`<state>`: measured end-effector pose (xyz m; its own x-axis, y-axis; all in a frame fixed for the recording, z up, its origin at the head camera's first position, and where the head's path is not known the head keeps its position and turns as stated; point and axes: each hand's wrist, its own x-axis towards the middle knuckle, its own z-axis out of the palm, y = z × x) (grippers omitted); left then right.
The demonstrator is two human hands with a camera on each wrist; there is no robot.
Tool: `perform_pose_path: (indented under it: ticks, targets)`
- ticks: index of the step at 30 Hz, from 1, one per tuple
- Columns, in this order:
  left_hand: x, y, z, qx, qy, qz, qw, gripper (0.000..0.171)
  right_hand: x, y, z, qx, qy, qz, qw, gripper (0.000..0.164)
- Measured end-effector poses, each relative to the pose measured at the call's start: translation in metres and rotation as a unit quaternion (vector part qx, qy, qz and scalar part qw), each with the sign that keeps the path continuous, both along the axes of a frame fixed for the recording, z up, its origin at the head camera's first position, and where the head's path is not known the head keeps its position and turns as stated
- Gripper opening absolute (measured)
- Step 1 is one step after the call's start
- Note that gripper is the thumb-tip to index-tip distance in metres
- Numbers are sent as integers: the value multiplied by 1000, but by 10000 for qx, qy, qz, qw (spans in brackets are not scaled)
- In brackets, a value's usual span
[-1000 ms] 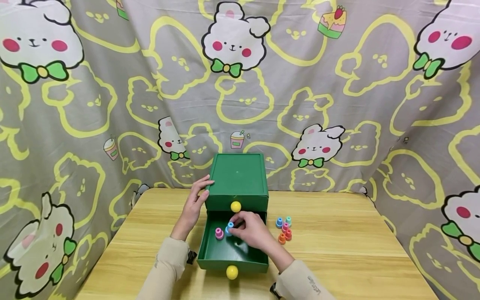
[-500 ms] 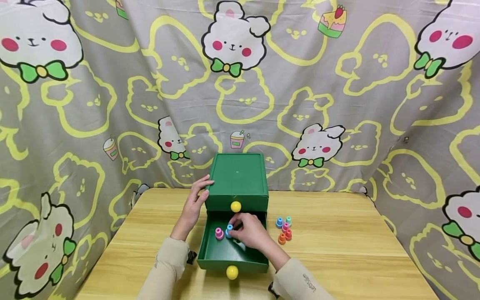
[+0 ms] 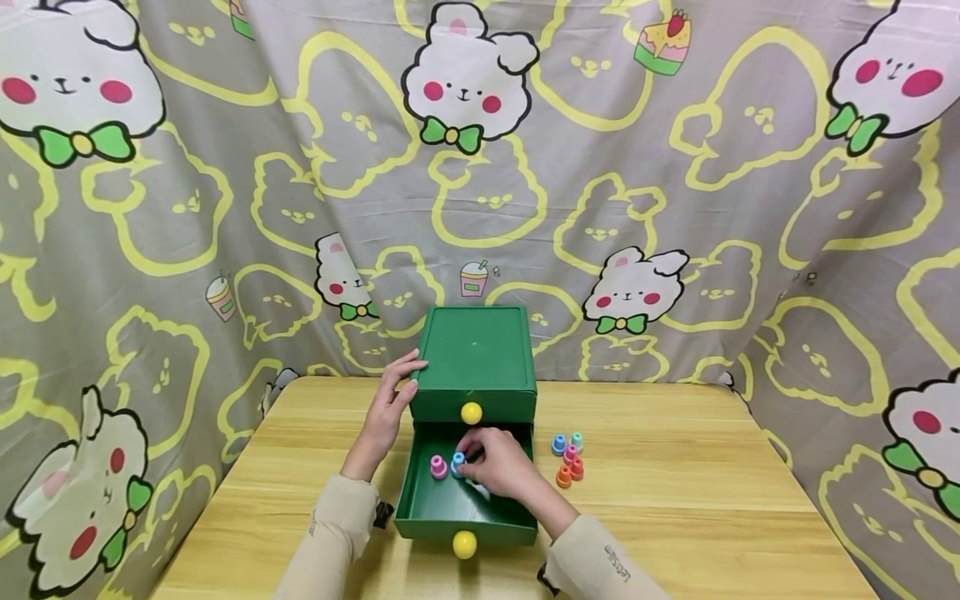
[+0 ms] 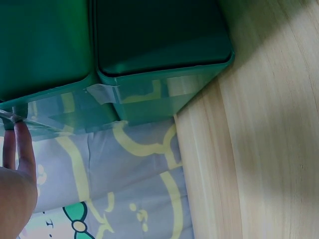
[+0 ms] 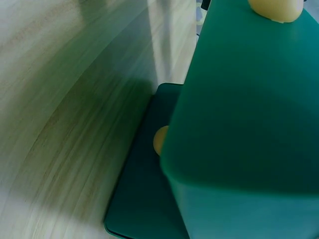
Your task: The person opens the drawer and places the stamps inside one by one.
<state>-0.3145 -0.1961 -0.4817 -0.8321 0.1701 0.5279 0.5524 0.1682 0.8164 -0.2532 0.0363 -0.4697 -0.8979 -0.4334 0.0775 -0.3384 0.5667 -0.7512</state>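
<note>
A green two-drawer box [image 3: 474, 350] stands on the table, its lower drawer [image 3: 427, 528] pulled out. My left hand [image 3: 386, 412] rests straight fingers against the box's left side; the left wrist view shows these fingertips [image 4: 22, 132] touching the side wall. Over the open drawer, my right hand [image 3: 501, 465] pinches a small light blue stepped peg [image 3: 458, 460] between thumb and fingers, low near the drawer floor. Just left of it stands a pink peg [image 3: 438, 468] of the same shape. In the right wrist view the drawer's front panel [image 5: 239, 114] hides the right hand.
Several similar pegs in blue, mint, pink, red and an orange peg [image 3: 564, 477] are grouped on the table [image 3: 675, 500] right of the drawer. Yellow ball knobs stick out from the upper drawer [image 3: 472, 413] and lower one. A patterned curtain [image 3: 495, 208] hangs behind.
My right hand has lowered slightly with the light blue peg, bringing it down beside the pink peg. The left hand and the box have stayed put.
</note>
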Motion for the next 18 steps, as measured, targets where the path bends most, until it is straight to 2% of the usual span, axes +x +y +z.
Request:
perform_pose_path:
  ticks: [11, 18]
  targets:
    - [0, 0, 0, 0, -56, 18, 10000, 34, 7, 6, 9, 68, 144, 114, 9998, 16]
    - [0, 0, 0, 1, -112, 24, 9999, 34, 12, 25, 17, -330, 361, 307, 9983, 16]
